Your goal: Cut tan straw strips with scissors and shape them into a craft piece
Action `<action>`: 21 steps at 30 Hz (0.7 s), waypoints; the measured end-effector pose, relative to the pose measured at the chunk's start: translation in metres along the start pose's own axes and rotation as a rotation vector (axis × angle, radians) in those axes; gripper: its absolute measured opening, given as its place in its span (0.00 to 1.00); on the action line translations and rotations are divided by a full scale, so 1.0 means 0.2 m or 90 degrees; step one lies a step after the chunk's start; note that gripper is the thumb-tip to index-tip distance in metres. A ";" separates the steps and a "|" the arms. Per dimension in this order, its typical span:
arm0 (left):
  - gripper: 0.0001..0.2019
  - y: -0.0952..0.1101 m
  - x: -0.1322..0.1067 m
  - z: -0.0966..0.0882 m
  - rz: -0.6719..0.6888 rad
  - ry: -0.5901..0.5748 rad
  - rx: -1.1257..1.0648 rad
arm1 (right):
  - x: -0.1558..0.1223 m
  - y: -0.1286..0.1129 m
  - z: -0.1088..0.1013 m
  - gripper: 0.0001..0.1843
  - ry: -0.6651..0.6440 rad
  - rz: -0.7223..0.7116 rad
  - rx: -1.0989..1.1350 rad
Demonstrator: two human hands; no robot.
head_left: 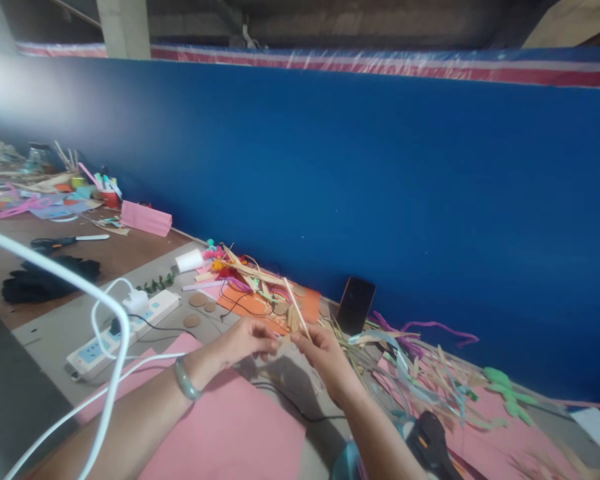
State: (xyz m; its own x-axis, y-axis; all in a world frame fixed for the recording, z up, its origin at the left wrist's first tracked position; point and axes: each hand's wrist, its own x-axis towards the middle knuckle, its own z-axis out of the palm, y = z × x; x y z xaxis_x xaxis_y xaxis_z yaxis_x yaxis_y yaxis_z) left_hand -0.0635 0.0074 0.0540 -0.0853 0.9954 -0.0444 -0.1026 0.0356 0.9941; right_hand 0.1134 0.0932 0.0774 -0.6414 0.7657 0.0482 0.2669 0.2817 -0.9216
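Observation:
My right hand (326, 359) is closed round a thin pale stick (295, 303), which slants up and to the left from the fingers. Close beside it, my left hand (250, 339) is pinched, its fingertips almost meeting those of the right. Something small and pale shows between the two hands, but I cannot make out what it is or whether the left fingers grip it. Pink paper (240, 423) lies beneath the left forearm. Just beyond the hands is an orange sheet (307, 305) with plant-like strips and round wooden discs (197, 299) around it.
A blue partition (360, 180) rises behind the table, and a phone (356, 305) leans on it. At left are a power strip (125, 337) and a looping white cable (115, 313). A black glue gun (433, 440) sits near my right forearm, by coloured strips and a green shape (505, 390).

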 end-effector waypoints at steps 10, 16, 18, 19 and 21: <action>0.13 0.03 0.09 -0.12 0.075 0.312 -0.163 | 0.01 0.10 -0.02 0.08 -0.032 0.045 -0.498; 0.12 0.03 0.09 -0.11 0.060 0.318 -0.162 | -0.01 0.07 0.03 0.09 -0.096 0.096 -0.632; 0.12 0.02 0.09 -0.11 0.061 0.311 -0.145 | -0.01 0.05 0.03 0.09 -0.110 0.099 -0.669; 0.11 0.02 0.09 -0.11 0.062 0.307 -0.133 | -0.01 0.04 0.01 0.10 -0.115 0.101 -0.686; 0.12 0.01 0.10 -0.12 0.060 0.301 -0.112 | -0.01 0.01 -0.04 0.11 -0.119 0.109 -0.721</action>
State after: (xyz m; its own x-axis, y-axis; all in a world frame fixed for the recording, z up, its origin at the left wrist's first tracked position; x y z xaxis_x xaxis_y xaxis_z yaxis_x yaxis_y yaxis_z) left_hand -0.0888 0.0244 0.0530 -0.5368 0.8430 -0.0351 -0.2342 -0.1089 0.9661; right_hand 0.1202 0.0973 0.0778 -0.6054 0.7733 -0.1883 0.7909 0.6110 -0.0338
